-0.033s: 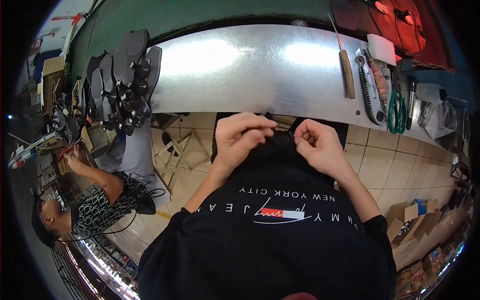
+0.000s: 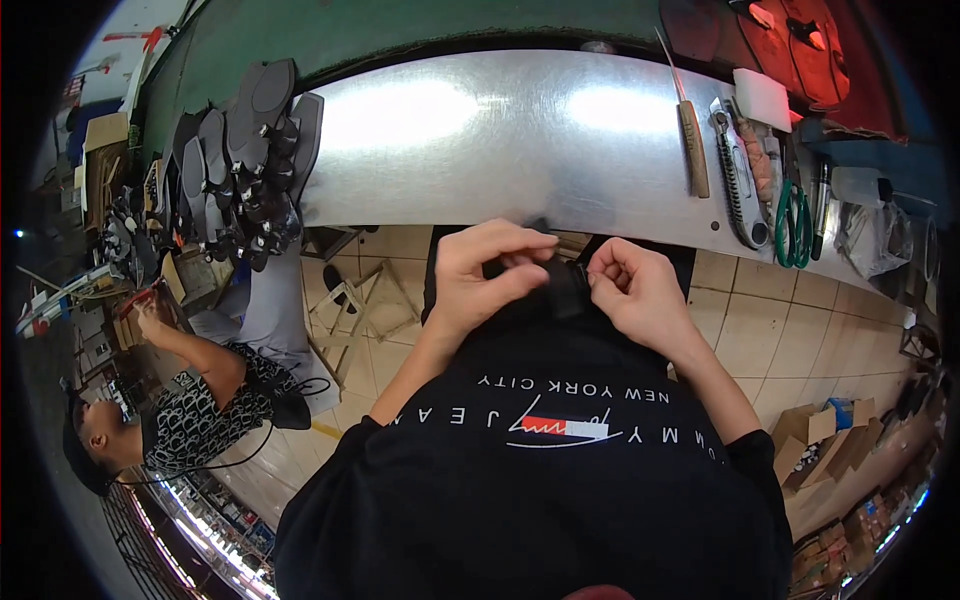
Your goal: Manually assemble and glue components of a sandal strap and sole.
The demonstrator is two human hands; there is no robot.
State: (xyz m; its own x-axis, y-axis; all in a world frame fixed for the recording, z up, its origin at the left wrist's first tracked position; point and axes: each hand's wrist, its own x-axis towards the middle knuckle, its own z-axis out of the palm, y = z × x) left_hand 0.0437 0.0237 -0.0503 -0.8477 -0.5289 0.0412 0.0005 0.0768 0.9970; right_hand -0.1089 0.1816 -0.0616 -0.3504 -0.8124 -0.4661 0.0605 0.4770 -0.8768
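My left hand point(image 2: 480, 275) is half-curled beyond the front edge of the metal table, its thumb and forefinger apart. Its fingertips are close to a small black strip point(image 2: 568, 292); whether they touch it is hard to see. My right hand point(image 2: 632, 288) pinches the right side of that strip between thumb and bent fingers. The strip hangs in front of my black shirt and dark trousers, so its outline blends in.
A metal-topped table point(image 2: 450, 170) spans ahead. Dark soles with straps point(image 2: 250, 165) are piled at its left. An awl point(image 2: 692, 145), a utility knife point(image 2: 737, 180) and green-handled scissors point(image 2: 794, 225) lie at its right. Another person point(image 2: 200, 400) works at left; cardboard boxes point(image 2: 825, 445) stand at lower right.
My left fingers have shifted slightly, with the thumb lower and the hand a little more opened. The black strip shows more plainly between the hands. My right hand has hardly moved.
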